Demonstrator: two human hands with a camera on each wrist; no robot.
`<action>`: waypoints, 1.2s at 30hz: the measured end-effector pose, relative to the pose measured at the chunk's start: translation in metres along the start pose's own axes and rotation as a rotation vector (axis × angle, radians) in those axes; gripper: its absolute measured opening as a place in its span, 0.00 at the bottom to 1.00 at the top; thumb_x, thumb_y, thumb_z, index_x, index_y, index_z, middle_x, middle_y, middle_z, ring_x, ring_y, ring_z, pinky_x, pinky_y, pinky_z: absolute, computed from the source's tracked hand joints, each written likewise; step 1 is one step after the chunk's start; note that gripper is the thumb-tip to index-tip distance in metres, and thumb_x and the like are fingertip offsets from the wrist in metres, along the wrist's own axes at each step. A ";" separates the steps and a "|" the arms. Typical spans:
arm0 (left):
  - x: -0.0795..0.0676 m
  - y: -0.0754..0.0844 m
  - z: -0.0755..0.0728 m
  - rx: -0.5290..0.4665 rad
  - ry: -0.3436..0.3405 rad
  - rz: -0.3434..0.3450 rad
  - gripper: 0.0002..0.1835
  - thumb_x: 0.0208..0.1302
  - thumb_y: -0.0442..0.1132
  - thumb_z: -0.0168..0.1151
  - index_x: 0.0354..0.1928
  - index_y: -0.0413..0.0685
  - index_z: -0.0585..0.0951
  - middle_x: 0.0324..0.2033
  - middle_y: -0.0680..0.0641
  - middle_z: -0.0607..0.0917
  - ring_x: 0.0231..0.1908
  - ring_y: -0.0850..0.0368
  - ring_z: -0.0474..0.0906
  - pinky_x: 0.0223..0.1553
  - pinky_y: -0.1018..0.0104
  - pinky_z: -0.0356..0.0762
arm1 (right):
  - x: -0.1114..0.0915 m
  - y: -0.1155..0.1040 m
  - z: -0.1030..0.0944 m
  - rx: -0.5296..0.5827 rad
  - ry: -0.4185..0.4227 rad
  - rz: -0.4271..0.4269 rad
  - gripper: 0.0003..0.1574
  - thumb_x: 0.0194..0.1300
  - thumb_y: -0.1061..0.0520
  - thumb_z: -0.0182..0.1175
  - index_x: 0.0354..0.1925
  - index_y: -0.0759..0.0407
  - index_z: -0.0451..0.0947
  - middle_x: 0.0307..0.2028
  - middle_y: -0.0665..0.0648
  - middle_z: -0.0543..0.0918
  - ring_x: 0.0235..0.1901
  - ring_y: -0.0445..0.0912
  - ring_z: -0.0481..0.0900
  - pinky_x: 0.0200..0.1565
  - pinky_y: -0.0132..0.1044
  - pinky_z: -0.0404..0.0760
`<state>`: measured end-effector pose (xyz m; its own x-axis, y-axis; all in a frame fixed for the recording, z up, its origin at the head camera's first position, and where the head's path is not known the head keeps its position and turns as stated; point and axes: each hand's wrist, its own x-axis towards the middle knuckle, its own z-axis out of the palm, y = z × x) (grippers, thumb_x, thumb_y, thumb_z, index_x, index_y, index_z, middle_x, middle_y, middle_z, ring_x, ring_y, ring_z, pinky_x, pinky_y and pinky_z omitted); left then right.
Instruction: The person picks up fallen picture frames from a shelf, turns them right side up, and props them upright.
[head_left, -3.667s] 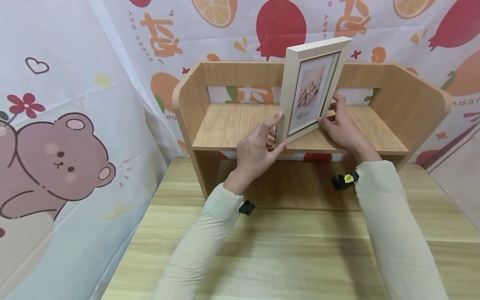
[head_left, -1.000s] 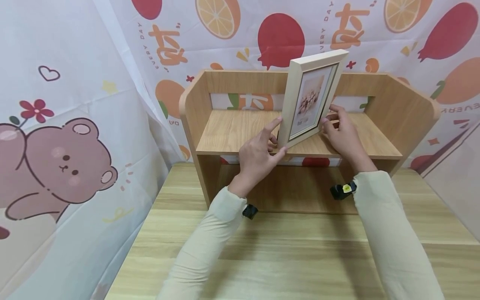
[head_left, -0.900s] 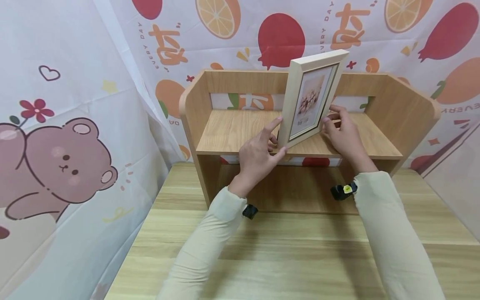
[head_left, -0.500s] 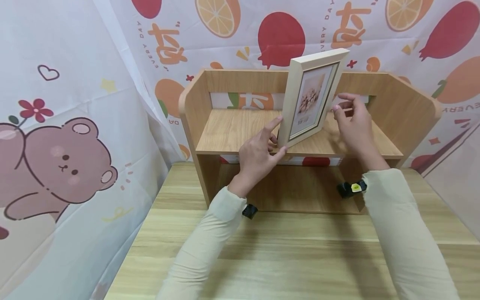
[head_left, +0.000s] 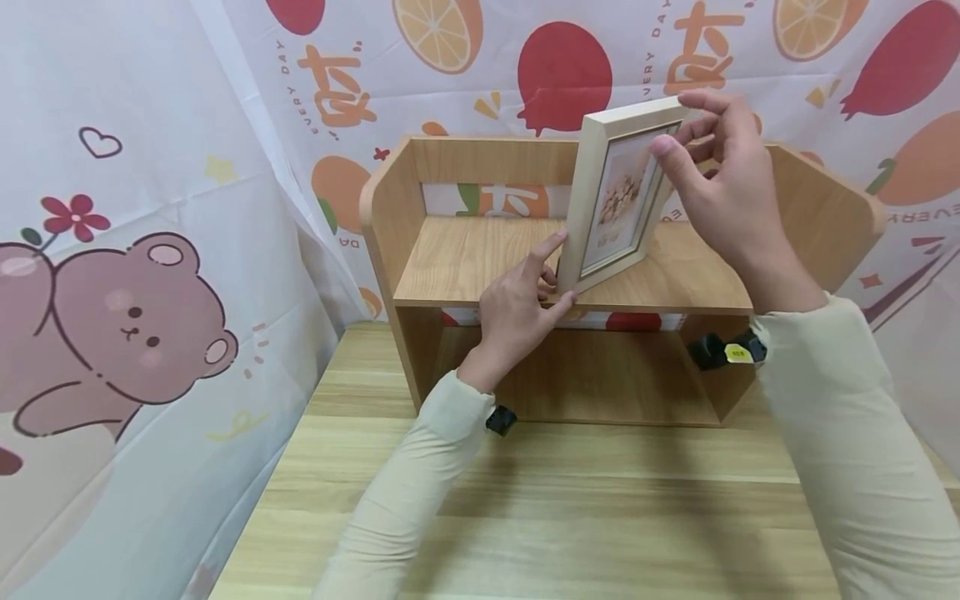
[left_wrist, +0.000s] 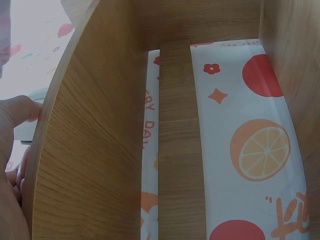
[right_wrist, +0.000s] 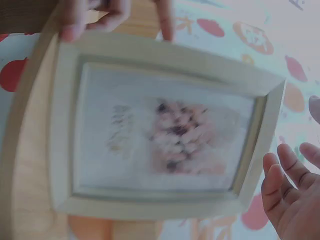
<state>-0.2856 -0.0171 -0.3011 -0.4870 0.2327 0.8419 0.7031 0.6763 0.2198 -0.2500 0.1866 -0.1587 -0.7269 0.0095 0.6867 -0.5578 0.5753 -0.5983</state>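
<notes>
A cream picture frame [head_left: 618, 196] with a pinkish flower print stands upright on the upper board of a wooden shelf unit [head_left: 472, 258], turned at an angle. My left hand [head_left: 517, 312] holds its lower left corner, the index finger along the side edge and the thumb at the bottom front. In the left wrist view, part of the left hand [left_wrist: 12, 120] shows at the shelf board's edge. My right hand [head_left: 727, 183] is raised by the frame's upper right corner, fingers loosely bent. The right wrist view shows that right hand [right_wrist: 295, 195] apart from the frame [right_wrist: 165, 130].
The shelf unit stands on a light wooden table [head_left: 570, 500], with a lower compartment [head_left: 585, 375] under the upper board. Its right side panel [head_left: 825, 212] rises beside my right arm. A fruit-print cloth [head_left: 562, 75] hangs behind, and a bear-print cloth [head_left: 135, 333] hangs on the left.
My right hand has let go of the frame's lower right edge and moved up to beside its upper right corner. The left hand and the frame keep their place.
</notes>
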 end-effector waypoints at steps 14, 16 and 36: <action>0.000 -0.001 0.000 0.002 -0.007 0.001 0.38 0.56 0.47 0.71 0.66 0.61 0.63 0.29 0.53 0.83 0.27 0.62 0.84 0.18 0.70 0.64 | 0.009 -0.025 0.015 -0.178 -0.073 -0.112 0.37 0.64 0.47 0.63 0.68 0.51 0.63 0.35 0.45 0.70 0.32 0.35 0.68 0.37 0.24 0.66; 0.000 -0.001 0.000 0.004 -0.011 0.000 0.38 0.56 0.47 0.71 0.66 0.61 0.63 0.29 0.53 0.83 0.27 0.62 0.84 0.18 0.70 0.64 | 0.009 -0.026 0.017 -0.200 -0.075 -0.117 0.37 0.64 0.47 0.63 0.67 0.52 0.63 0.35 0.47 0.71 0.31 0.36 0.68 0.37 0.24 0.66; -0.002 -0.001 -0.001 0.004 -0.012 0.006 0.39 0.55 0.47 0.71 0.66 0.61 0.61 0.29 0.52 0.83 0.26 0.62 0.84 0.19 0.70 0.65 | 0.012 -0.019 0.029 -0.282 -0.111 -0.101 0.35 0.66 0.45 0.60 0.66 0.55 0.64 0.38 0.59 0.75 0.35 0.44 0.69 0.35 0.29 0.66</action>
<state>-0.2851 -0.0191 -0.3022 -0.4889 0.2451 0.8372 0.7039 0.6777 0.2127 -0.2595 0.1524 -0.1513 -0.7215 -0.1394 0.6782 -0.5071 0.7733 -0.3806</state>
